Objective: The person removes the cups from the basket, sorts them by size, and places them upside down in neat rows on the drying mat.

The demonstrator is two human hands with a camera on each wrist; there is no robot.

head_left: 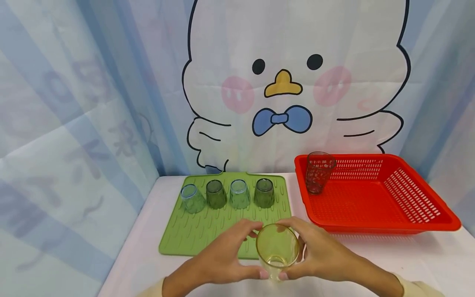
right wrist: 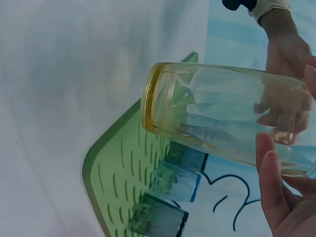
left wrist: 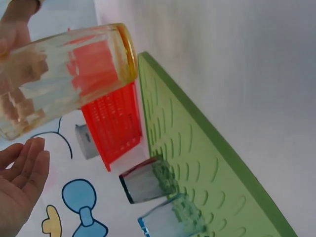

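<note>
In the head view both hands hold a tall yellow-tinted drinking glass [head_left: 277, 243] upright, close to the front edge of a green drying mat [head_left: 208, 237]. My left hand [head_left: 231, 253] curves round the glass's left side, index finger by the rim and thumb low at the front. From the other side my right hand [head_left: 320, 251] grips it the same way. The glass's thick yellow base [right wrist: 150, 98] points toward the white table in the right wrist view. A row of small tinted glasses, among them a grey one [head_left: 264, 194] and a bluish one [head_left: 239, 194], stands across the mat.
A red perforated plastic basket [head_left: 371, 225] sits on the table to the right of the mat. Inside its left end a tall clear glass [head_left: 319, 173] leans, its top above the basket's rim. Behind the table hangs a printed curtain [head_left: 285, 148], with another side at left.
</note>
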